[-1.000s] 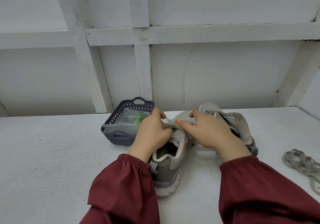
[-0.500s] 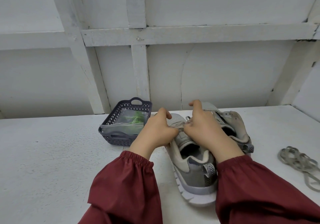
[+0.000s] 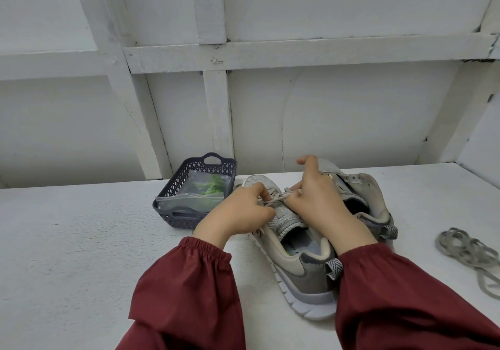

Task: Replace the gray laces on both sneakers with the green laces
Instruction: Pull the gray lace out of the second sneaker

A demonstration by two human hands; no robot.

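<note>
Maroon sleeves (image 3: 189, 290) (elastic cuffs), bare hands

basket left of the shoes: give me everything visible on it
Dark gray-purple plastic basket, rectangular, standing upright on the white table. Its walls are open lattice under a solid rim, with a handle cutout at the far end and another at the near end. Inside lies a clear zip bag holding green laces. It sits just left of the near sneaker. The left hand overlaps its near right corner in view; contact cannot be told.
</note>
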